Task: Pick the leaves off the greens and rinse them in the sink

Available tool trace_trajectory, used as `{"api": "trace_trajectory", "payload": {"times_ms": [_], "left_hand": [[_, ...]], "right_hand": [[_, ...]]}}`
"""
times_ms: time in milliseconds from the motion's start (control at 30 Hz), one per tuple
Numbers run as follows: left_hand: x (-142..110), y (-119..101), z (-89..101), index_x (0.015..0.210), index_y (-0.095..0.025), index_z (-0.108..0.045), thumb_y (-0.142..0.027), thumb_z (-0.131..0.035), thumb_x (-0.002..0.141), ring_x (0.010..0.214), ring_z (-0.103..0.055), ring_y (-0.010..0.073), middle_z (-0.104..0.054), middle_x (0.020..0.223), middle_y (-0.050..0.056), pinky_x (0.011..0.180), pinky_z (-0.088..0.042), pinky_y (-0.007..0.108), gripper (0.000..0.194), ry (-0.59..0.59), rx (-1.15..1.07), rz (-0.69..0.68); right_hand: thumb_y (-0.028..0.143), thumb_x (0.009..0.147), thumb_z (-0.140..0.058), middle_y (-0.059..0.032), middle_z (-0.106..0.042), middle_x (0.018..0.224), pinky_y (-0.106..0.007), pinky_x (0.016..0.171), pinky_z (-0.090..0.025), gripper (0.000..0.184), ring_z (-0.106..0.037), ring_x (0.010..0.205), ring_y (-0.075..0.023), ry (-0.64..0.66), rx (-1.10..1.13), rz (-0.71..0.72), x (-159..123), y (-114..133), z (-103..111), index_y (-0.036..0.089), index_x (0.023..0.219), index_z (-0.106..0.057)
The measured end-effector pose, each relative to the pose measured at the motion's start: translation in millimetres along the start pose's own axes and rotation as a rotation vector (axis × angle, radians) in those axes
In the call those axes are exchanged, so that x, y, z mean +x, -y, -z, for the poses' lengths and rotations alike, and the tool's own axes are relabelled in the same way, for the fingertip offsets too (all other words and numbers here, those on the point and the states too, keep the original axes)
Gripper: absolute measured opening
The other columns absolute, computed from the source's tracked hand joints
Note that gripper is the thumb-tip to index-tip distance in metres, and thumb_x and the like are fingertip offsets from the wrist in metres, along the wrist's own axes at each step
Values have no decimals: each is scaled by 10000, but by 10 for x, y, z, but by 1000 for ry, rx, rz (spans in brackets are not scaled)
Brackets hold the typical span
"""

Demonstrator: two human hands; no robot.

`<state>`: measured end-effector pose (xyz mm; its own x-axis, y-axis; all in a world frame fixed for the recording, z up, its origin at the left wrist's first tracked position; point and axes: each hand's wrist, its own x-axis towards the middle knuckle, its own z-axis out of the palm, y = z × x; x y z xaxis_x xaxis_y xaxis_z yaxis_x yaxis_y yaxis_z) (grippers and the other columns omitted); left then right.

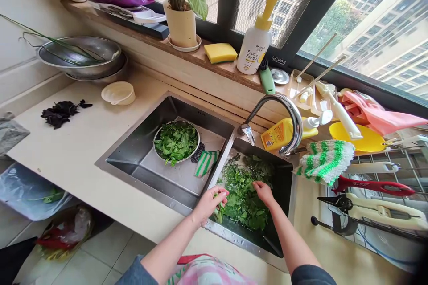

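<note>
Leafy greens (245, 187) float in water in the right basin (279, 231) of the steel sink. Over that basin's left edge, my left hand (210, 205) is closed around a small bunch of green stems. My right hand (264, 192) is above the middle of the greens, thumb and fingers pinched together on a leafy piece; the fingertips partly hide it. In the left basin (125, 169) stands a round metal bowl (155, 148) heaped with picked leaves (177, 139). Beside the bowl are a dark scouring ball (198, 152) and a green-striped cloth (206, 163).
A curved faucet (294, 111) arches over the right basin, with a yellow bottle (277, 134) behind it and a striped cloth (327, 160) alongside. Right of the sink is a rack with red-handled scissors (374, 185). Stacked pans (80, 60) and a cream strainer (118, 93) sit left.
</note>
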<state>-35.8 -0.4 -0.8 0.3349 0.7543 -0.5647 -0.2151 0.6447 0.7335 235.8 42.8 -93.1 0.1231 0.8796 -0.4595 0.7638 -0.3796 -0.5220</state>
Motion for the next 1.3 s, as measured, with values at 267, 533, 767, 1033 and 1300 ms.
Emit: {"api": "trace_trajectory", "payload": {"times_ms": [267, 533, 767, 1033, 1300], "left_hand": [[85, -22, -37, 827, -154, -579, -433, -542, 744, 612, -513, 106, -581, 679, 5, 542, -373, 212, 294, -1, 170, -115], [191, 31, -235, 984, -186, -633, -262, -506, 772, 913, -565, 179, -648, 1001, 48, 843, -410, 294, 259, -4, 505, -374], [237, 146, -327, 795, -192, -700, -345, -529, 772, 754, -564, 172, -647, 778, 42, 700, -405, 268, 231, 76, 750, -426], [190, 214, -329, 876, -182, -646, -270, -504, 760, 739, -573, 163, -664, 822, 29, 676, -405, 259, 203, 21, 767, -381], [147, 200, -384, 874, -199, -652, -232, -487, 771, 826, -591, 180, -681, 877, 30, 746, -417, 271, 198, 104, 723, -384]], "right_hand": [[504, 714, -522, -61, -669, 805, -242, 502, -395, 413, -529, 548, -137, 111, 357, 50, -361, 333, 224, 174, 931, -644], [542, 722, -542, -14, -638, 811, -183, 359, -141, 375, -218, 362, -23, 295, 629, 22, -814, 686, 378, 196, 861, -508], [551, 709, -566, 25, -573, 642, -183, 355, -178, 441, -234, 350, -29, 271, 771, 3, -1060, 816, 227, 193, 962, -529], [406, 731, -582, -21, -592, 701, -232, 545, -387, 223, -511, 624, -140, 44, 439, 208, -1149, 806, 63, 188, 776, -571], [391, 803, -467, 0, -567, 685, -224, 507, -334, 209, -452, 554, -122, 49, 243, 273, -1233, 763, 51, 205, 767, -556]]}}
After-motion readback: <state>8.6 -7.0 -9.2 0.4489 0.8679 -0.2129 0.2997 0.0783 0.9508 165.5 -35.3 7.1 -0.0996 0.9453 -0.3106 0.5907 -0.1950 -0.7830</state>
